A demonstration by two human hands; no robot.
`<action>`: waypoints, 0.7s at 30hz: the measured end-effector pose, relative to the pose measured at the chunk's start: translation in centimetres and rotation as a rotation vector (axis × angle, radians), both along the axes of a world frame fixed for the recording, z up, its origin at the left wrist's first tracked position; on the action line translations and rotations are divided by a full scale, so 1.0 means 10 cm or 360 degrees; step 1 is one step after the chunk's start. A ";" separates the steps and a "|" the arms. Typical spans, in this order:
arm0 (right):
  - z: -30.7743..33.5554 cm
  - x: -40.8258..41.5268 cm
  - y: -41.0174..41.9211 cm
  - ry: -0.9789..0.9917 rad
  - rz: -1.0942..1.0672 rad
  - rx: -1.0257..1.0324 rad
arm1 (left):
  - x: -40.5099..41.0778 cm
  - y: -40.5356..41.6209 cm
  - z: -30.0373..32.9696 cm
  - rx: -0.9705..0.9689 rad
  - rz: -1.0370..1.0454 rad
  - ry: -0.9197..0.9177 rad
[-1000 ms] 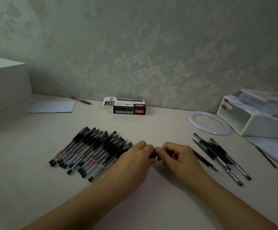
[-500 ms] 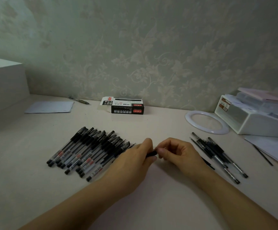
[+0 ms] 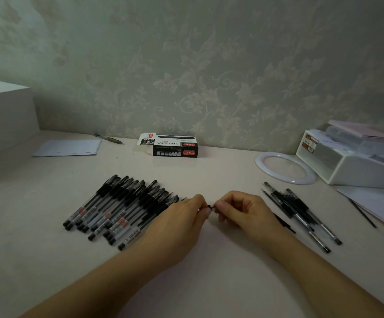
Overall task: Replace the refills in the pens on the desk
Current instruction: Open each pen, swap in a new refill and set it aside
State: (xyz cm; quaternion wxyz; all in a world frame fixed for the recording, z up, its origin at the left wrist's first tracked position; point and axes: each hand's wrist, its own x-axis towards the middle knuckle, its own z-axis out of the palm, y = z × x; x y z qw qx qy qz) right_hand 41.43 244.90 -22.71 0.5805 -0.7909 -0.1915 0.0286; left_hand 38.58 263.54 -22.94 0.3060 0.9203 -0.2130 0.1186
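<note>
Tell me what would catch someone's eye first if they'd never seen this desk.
Probably the two hands meeting mid-desk, the left hand and right hand pinching one small dark pen part between them. Next, the neat row of black pens left of the hands and a looser pile of pens to the right. A black pen box sits by the wall.

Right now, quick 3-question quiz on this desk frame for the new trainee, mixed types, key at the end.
1. True or false: the ring light lies on the desk between the pen box and the white tray.
2. Which hand lies nearer the big row of pens? A) left hand B) right hand
3. Fill in: both hands pinch one small dark ____ between their fingers.

Key: 1 true; 2 A; 3 pen part.
</note>
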 end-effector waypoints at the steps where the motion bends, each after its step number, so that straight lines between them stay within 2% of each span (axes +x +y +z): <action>1: 0.01 -0.01 -0.01 -0.0005 0.0033 0.0017 | 0.00 0.00 -0.01 -0.0010 -0.0003 -0.0010; 8: 0.00 -0.01 0.02 0.0004 0.0016 0.0051 | -0.01 0.02 -0.01 0.0069 -0.0059 -0.0053; 14: 0.00 0.01 0.00 0.0001 0.0026 0.0110 | 0.00 0.03 -0.02 0.0033 0.0027 -0.0037; 21: -0.02 0.05 -0.05 0.0046 -0.0352 0.0423 | 0.02 0.03 -0.04 0.0017 0.0064 -0.0040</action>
